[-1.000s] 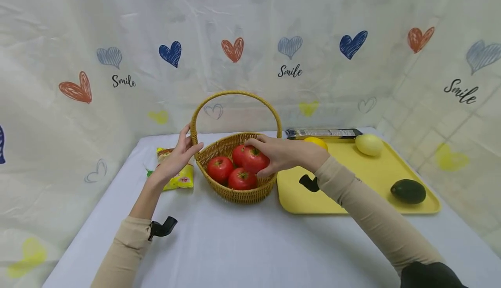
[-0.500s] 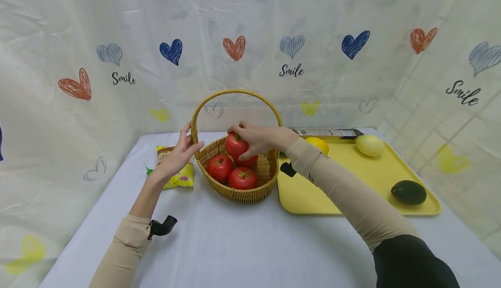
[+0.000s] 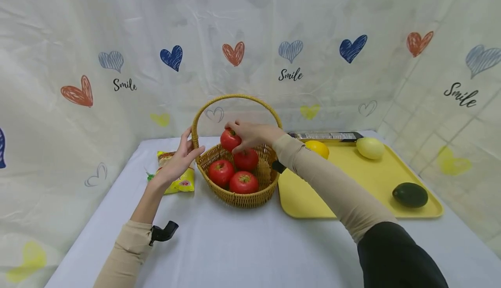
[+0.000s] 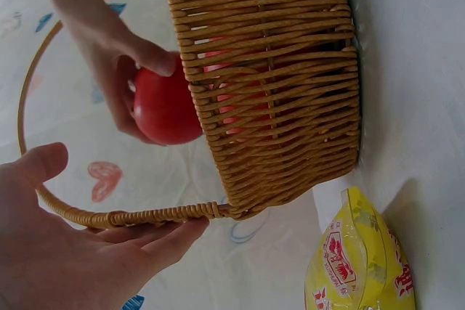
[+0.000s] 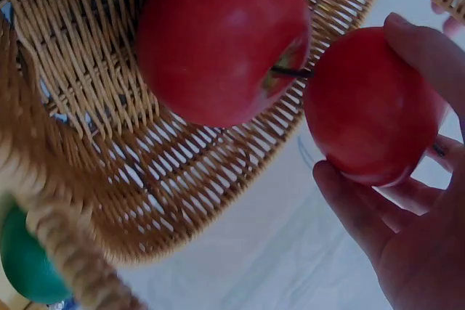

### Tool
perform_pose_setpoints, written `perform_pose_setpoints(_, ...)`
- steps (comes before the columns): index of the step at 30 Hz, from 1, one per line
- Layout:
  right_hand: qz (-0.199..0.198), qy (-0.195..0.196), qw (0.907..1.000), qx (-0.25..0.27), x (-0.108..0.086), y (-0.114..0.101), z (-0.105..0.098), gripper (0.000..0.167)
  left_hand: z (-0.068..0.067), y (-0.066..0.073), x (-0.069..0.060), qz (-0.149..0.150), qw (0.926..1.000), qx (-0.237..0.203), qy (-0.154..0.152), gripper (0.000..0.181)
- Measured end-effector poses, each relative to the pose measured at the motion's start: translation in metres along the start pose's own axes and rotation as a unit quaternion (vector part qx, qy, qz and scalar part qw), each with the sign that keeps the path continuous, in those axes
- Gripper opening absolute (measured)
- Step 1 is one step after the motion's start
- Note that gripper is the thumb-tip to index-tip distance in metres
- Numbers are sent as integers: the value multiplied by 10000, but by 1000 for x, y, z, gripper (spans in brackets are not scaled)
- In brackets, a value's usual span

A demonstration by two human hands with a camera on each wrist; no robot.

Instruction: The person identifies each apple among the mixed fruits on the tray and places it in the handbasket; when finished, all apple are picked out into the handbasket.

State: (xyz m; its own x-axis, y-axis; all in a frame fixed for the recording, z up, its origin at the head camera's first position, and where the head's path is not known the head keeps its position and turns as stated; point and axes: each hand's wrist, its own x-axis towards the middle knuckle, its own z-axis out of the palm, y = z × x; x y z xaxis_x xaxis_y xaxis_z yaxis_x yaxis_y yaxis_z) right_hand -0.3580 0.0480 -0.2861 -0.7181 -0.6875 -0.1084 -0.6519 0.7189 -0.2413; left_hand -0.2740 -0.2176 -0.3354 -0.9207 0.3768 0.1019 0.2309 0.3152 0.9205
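In the head view a wicker basket (image 3: 242, 199) with a tall arched handle stands mid-table, several red apples (image 3: 243, 182) inside. My right hand (image 3: 250, 134) grips one apple (image 3: 230, 140) above the basket's far left rim. The right wrist view shows thumb and fingers round this apple (image 5: 374, 107), beside another apple (image 5: 225, 41) in the basket. My left hand (image 3: 178, 162) is at the left foot of the handle. Its fairly straight fingers (image 4: 171, 245) touch the handle's outer side in the left wrist view, with the thumb apart from them.
A yellow snack packet (image 3: 182, 183) lies left of the basket, partly behind my left forearm. On the right a yellow tray (image 3: 309, 201) bears a lemon-yellow fruit (image 3: 317, 149), a pale yellow fruit (image 3: 369, 148) and a dark green fruit (image 3: 410, 194). A long dark package (image 3: 328, 136) lies behind.
My right hand has moved left with its apple, from the basket's right side to above the far left rim, uncovering the apple below. The left hand stays at the handle.
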Motion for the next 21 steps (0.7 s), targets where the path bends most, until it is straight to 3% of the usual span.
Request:
perform_pose_setpoints(6,-84,-92,9974,-707,12,-9,13,80,1,-3,-1,0,10000,-45,10,84)
perform_pose_setpoints(11,-89,-454,9976,-516,15,-15,19,85,2,-3,-1,31,9999,-119,-38,84)
perform_pose_setpoints(21,409,-780,9954,-387,1,-2,21,80,0,2,-1,39,10000,-7,-24,84)
